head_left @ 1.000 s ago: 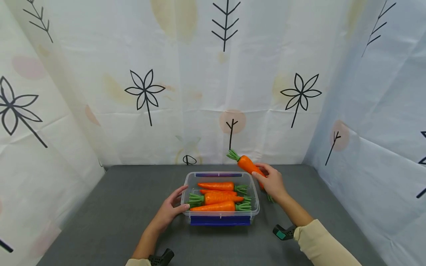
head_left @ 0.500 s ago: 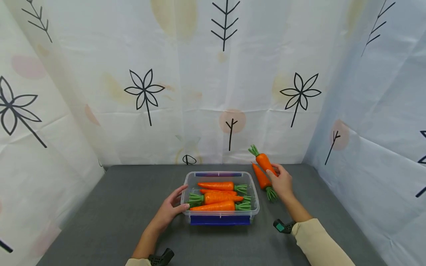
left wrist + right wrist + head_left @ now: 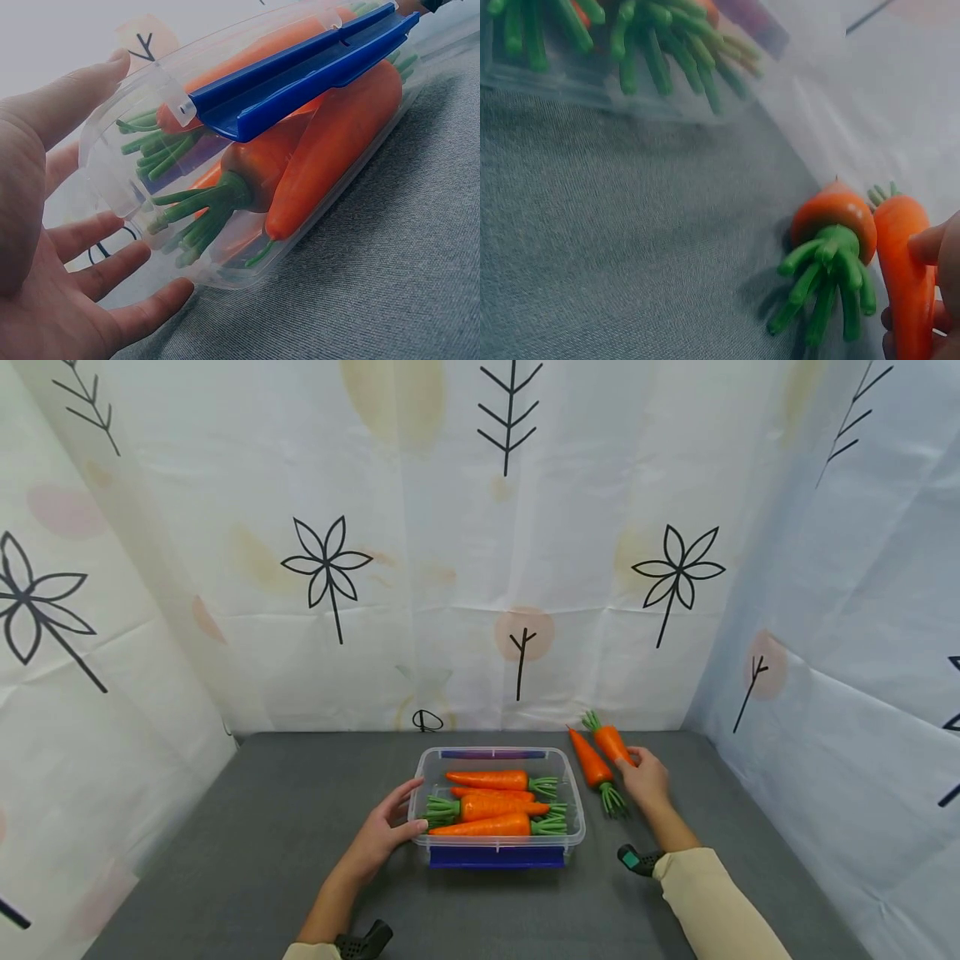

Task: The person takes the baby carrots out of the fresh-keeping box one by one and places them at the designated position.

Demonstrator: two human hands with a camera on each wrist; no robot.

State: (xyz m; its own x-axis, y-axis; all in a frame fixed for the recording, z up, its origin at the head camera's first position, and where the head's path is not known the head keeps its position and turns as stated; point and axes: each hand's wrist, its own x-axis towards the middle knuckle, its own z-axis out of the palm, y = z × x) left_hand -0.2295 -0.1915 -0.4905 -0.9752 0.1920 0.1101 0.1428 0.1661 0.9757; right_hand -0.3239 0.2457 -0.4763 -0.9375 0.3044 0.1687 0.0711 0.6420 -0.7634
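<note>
One of our hands, the left hand (image 3: 377, 833), rests against the end of the clear box (image 3: 495, 841) just to its right, thumb by the rim and fingers spread along the outside, not clasped. A light touch there seems best to us, enough to steady the box without tipping it. Between our two hands, the box bears several boxed carrots (image 3: 487, 810) on their sides; they overlap, so we cannot tell how many. A blue clip (image 3: 496, 857) sits on the side facing us. Farther right, near the right fingers, a loose carrot (image 3: 590, 760) lies on the grey table (image 3: 300, 827), leaves towards us, tip away. Just right of it is the held carrot (image 3: 612, 744), pinched between thumb and fingers of the right hand (image 3: 647, 777), leaves away from us. We cannot tell whether it rests on the table or hangs just above.

To handle it well, we judge that a round, tapered carrot may roll, so we should let go only once its whole length is supported. We would leave a small gap so our fingers do not nudge its neighbour, and mind the table's far edge, close to its leaves.
</note>
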